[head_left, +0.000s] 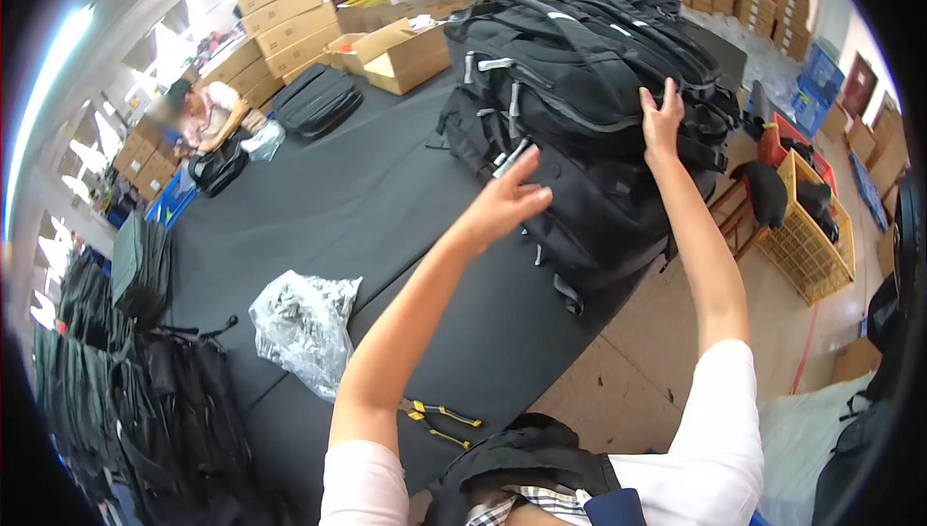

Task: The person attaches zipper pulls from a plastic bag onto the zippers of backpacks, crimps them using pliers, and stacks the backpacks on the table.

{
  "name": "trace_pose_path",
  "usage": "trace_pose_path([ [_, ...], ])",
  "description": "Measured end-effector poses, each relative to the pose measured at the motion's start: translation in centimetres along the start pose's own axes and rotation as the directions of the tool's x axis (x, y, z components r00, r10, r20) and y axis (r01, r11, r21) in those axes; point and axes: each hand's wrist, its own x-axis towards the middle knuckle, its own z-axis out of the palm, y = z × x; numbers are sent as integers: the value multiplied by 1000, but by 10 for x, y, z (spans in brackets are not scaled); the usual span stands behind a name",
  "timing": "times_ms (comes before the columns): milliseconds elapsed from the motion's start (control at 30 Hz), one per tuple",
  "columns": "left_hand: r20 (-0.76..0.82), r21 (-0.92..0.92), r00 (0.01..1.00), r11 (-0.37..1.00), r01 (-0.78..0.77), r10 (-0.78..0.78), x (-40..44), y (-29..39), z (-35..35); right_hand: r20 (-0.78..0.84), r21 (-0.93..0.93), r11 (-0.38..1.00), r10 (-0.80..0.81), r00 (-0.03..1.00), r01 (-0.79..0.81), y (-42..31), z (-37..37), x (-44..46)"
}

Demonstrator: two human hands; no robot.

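Observation:
Black backpacks [570, 72] lie stacked in a pile at the right side of the dark-covered table [386, 188]. My right hand [663, 123] rests against the right part of the pile, its fingers spread on the black fabric. Left of the pile, my left hand [507, 202] is raised with its fingers apart and nothing in it. Light grey zipper pulls and straps hang near its fingertips; whether they touch it I cannot tell. Below my left forearm are a clear plastic bag [304, 323] of small metallic-looking parts and yellow-and-black-handled pliers [439, 415].
Black bags [154, 400] are heaped at the left edge. Across the table a person [212, 115] bends over a black bag. Open cartons [396, 53] stand at the far side. Right of the table are a yellow crate [811, 236] and a stool [744, 207].

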Motion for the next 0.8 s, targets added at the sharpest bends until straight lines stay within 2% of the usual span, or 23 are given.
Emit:
trace_pose_path([
  [100, 41, 139, 999, 990, -31, 26, -71, -36, -7, 53, 78, 997, -22, 998, 18, 4, -10, -4],
  [133, 40, 218, 996, 973, 73, -84, -102, -51, -16, 64, 49, 999, -25, 998, 22, -2, -16, -7],
  [167, 18, 289, 981, 940, 181, -194, -135, -63, -28, 97, 145, 989, -41, 994, 27, -3, -20, -5],
  [200, -47, 269, 977, 940, 211, -206, -167, -72, -41, 106, 194, 981, -15, 994, -5, -21, -26, -13],
  [233, -188, 332, 943, 886, 323, -274, -202, -79, -52, 112, 169, 986, -2, 994, -17, -20, -26, -12],
  [267, -332, 372, 884, 815, 444, -330, -239, -81, -62, 63, 113, 993, -55, 997, 47, -19, -24, -14],
  [300, -455, 164, 829, 884, 438, -326, -274, -78, -70, 81, 9, 991, -136, 987, 136, -3, -19, -5],
  [333, -544, 57, 788, 925, 377, -287, -309, -75, -79, -8, -119, 962, -247, 969, 245, -9, -12, -19],
  [367, -639, 17, 720, 931, 366, -271, -345, -70, -88, -101, -262, 908, -362, 927, 326, -16, -10, -29],
  [433, -865, -1, 471, 940, 341, -172, -405, -49, -92, -105, -112, 879, -474, 874, 463, -93, -16, -85],
  [500, -972, 99, 233, 906, 411, 0, -463, -25, -95, -20, -23, 734, -680, 733, 679, -143, -15, -127],
  [567, -989, 131, -8, 888, 440, 150, -517, -7, -98, 124, 194, 747, -662, 740, 636, -178, -4, -177],
  [600, -956, 198, -105, 865, 460, 275, -543, 0, -101, 251, 295, 740, -671, 698, 605, -189, 2, -202],
  [633, -851, 346, -112, 708, 616, 514, -572, 3, -106, 371, 397, 728, -684, 628, 559, -197, 9, -228],
  [667, -780, 336, -139, 595, 730, 611, -578, 28, -95, 513, 476, 774, -629, 584, 417, -202, 17, -258],
  [700, -727, 287, -151, 496, 820, 670, -588, 46, -90, 648, 525, 811, -578, 495, 260, -204, 23, -291],
  [733, -598, 213, -24, 187, 959, 801, -603, 57, -88, 726, 554, 806, -590, 353, 209, -204, 25, -325],
  [767, -539, 160, 5, 96, 982, 842, -612, 69, -86, 790, 570, 811, -585, 182, 134, -195, 28, -363],
  [800, -514, 90, 14, 38, 995, 858, -622, 78, -85, 755, 647, 747, -656, 11, 153, -190, 23, -398],
])
